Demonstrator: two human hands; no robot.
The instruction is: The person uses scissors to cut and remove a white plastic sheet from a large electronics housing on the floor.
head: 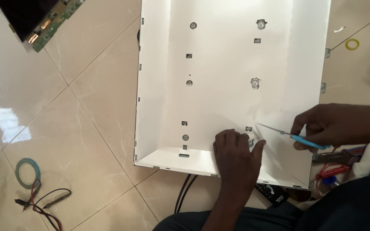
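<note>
A large white reflector panel (pixel 219 64) of an opened flat screen lies on the tiled floor, with small round and square cut-outs in two rows. My left hand (pixel 236 154) presses flat on its near edge, fingers together, next to a cut-out. My right hand (pixel 335 126) comes in from the right and grips blue-handled scissors (pixel 292 135), whose thin metal blades point left, just above the panel and close to my left fingertips.
A dark screen panel with a green circuit board (pixel 35 21) lies at the top left. A roll of blue tape (pixel 27 172) and multimeter probes (pixel 43 203) lie at the lower left. A yellow ring (pixel 352 44), black cables (pixel 185 192), a remote control (pixel 275 193) and red wires (pixel 335 171) lie around.
</note>
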